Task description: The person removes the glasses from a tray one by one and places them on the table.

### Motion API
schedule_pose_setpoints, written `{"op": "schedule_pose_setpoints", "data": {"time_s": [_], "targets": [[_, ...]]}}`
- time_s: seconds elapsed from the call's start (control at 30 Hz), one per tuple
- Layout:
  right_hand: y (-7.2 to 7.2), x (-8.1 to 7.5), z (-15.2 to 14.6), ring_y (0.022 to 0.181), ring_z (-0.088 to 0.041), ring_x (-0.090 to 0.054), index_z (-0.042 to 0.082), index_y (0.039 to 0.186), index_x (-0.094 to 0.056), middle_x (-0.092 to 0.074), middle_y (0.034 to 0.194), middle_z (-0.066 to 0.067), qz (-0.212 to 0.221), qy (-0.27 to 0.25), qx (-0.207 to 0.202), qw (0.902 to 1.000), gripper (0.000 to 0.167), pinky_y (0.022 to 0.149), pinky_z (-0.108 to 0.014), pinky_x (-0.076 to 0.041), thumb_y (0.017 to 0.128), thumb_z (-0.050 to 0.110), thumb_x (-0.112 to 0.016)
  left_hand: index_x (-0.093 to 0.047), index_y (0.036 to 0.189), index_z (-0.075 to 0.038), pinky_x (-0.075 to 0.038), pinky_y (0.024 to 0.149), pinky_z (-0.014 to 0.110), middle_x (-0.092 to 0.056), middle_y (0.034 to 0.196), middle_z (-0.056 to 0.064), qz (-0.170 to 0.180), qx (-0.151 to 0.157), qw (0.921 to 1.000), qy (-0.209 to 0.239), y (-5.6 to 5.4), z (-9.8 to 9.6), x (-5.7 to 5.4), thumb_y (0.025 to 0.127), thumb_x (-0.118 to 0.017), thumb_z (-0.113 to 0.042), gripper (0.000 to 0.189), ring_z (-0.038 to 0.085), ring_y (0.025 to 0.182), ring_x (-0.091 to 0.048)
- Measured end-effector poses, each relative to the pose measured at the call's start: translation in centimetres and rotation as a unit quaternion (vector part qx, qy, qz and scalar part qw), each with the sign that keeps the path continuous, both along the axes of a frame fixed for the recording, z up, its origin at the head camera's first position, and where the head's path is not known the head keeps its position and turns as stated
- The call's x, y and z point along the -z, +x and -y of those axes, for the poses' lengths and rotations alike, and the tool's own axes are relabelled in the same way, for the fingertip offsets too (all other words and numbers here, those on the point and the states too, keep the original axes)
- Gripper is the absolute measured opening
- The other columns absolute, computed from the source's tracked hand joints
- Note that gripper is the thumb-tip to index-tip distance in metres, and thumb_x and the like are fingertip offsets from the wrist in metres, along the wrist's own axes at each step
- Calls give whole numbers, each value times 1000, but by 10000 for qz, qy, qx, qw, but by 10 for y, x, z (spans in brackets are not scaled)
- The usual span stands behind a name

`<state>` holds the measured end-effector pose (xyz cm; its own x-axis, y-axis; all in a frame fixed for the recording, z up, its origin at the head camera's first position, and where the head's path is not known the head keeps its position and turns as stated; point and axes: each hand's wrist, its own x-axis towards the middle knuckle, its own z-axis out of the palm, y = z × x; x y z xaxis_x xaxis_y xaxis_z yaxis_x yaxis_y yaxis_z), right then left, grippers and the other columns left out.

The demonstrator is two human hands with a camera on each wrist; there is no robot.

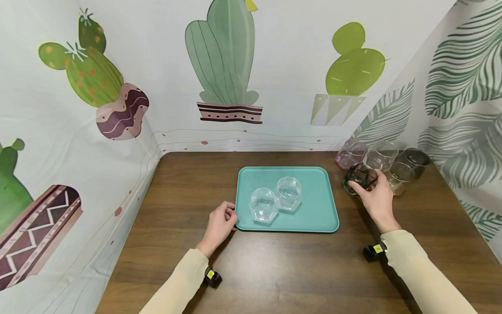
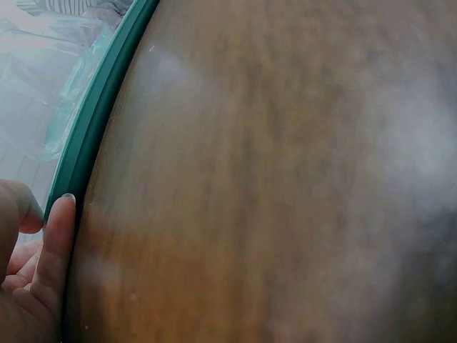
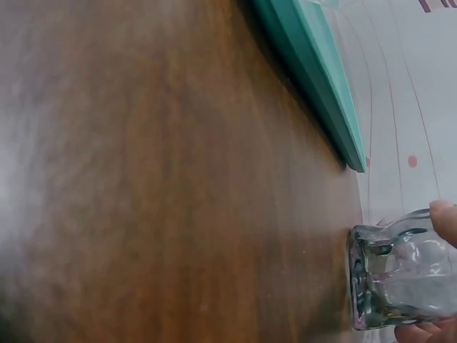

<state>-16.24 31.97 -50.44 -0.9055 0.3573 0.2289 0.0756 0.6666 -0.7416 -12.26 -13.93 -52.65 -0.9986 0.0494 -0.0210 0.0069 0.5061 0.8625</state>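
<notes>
My right hand (image 1: 377, 199) holds a smoky dark glass (image 1: 358, 178) between thumb and fingers, to the right of the teal tray (image 1: 313, 218). In the right wrist view this glass (image 3: 400, 275) has a thick angular base close to the tabletop, with a fingertip at its rim. My left hand (image 1: 219, 222) grips the tray at its lower left edge; the left wrist view shows a fingertip against the green rim (image 2: 93, 121) and curled fingers beside it. On the tray stand two clear glasses, one (image 1: 264, 206) front left and another (image 1: 289, 193) behind it to the right.
Beyond my right hand, several glasses are grouped at the table's back right corner: a pink one (image 1: 351, 153), a clear one (image 1: 381, 155), a dark one (image 1: 414, 160) and a faintly amber one (image 1: 400, 174). Cactus-printed cloth (image 1: 282, 65) hangs behind the brown wooden table (image 1: 282, 270).
</notes>
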Motion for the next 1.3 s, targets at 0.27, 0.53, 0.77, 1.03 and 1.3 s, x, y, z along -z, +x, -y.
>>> {"op": "schedule_pose_setpoints", "data": {"time_s": [0.27, 0.53, 0.77, 1.03, 1.3], "targets": [[7, -3, 4, 102, -46, -56, -14, 136, -47, -55, 116, -33, -295, 355, -139, 9988, 69, 86, -56, -47, 87, 17, -84, -64, 111, 1, -61, 51, 25, -62, 83, 7, -73, -21, 10000, 57, 0, 1, 2, 92, -60, -1, 20, 14, 66, -60], [23, -8, 5, 116, -51, -56, -11, 151, -34, -50, 134, -36, -117, 317, 74, 9994, 78, 101, -65, -48, 94, 19, -78, -64, 112, 1, -61, 52, 24, -62, 83, 6, -71, 30, 10000, -8, 0, 1, 1, 93, -60, -2, 20, 14, 66, -60], [24, -9, 4, 110, -48, -56, -9, 143, -42, -52, 125, -33, -361, 519, 222, 9978, 65, 94, -63, -47, 94, 15, -76, -64, 113, 1, -61, 52, 25, -61, 83, 7, -81, 38, 10000, -1, 0, 1, 1, 94, -60, -2, 20, 15, 66, -60], [19, -9, 5, 108, -47, -55, -9, 138, -48, -52, 118, -32, -594, 571, 293, 9962, 55, 89, -61, -48, 95, 12, -74, -64, 112, 1, -61, 52, 24, -62, 84, 7, -89, 19, 10000, -18, -1, 1, 3, 94, -60, -2, 19, 14, 66, -60], [18, -8, 3, 109, -50, -53, -12, 131, -53, -53, 114, -34, -822, 580, 258, 9946, 45, 88, -64, -45, 94, 5, -71, -65, 113, 1, -61, 52, 24, -62, 86, 8, -56, -2, 10000, -49, -1, 1, 4, 95, -60, -3, 20, 14, 68, -60]]}}
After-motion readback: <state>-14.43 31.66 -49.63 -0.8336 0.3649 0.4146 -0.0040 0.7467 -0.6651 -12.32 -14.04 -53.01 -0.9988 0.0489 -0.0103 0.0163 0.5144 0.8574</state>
